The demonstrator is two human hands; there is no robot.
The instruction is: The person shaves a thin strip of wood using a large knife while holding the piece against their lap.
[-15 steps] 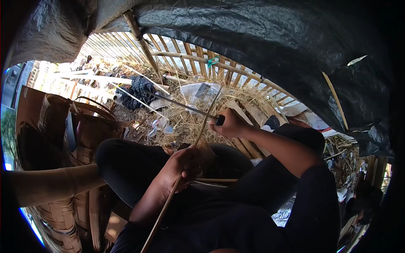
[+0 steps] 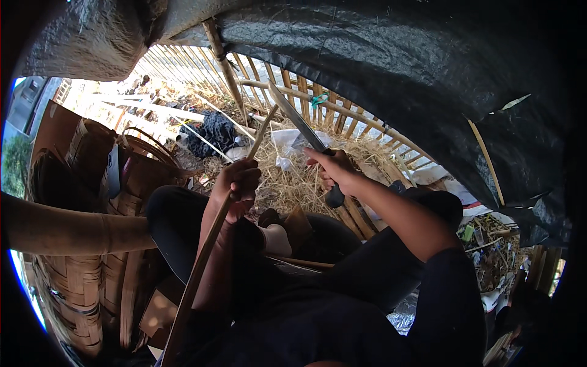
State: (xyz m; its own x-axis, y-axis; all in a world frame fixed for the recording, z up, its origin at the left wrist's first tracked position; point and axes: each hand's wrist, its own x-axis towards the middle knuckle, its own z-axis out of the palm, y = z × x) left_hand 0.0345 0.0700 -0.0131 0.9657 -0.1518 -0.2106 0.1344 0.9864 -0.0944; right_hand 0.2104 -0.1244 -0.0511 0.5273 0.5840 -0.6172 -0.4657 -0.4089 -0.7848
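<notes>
while left hand [image 2: 235, 186] is curled round a thin strip [image 2: 263, 131] slanting upward | right hand [image 2: 336, 168] clasps a knife [image 2: 301, 122], blade near strip's tip | strip's visible length unbroken; how much is worked, cannot tell

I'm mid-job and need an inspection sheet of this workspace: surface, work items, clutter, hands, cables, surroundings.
Surface: straw-strewn ground ahead of the seated person.
Work items: a long, thin strip, slanting up and away; a knife with a dark handle, blade near the strip's far end. Whether they touch cannot be told.
Clutter: a dark crumpled bundle, pale plastic and loose pale strips.
Hands: left hand closed around the strip; right hand gripping the knife by its handle.
Cables: nothing seen.
Surroundings: slatted fence ahead, black sheeting overhead and to the right, woven pieces at left.
</notes>
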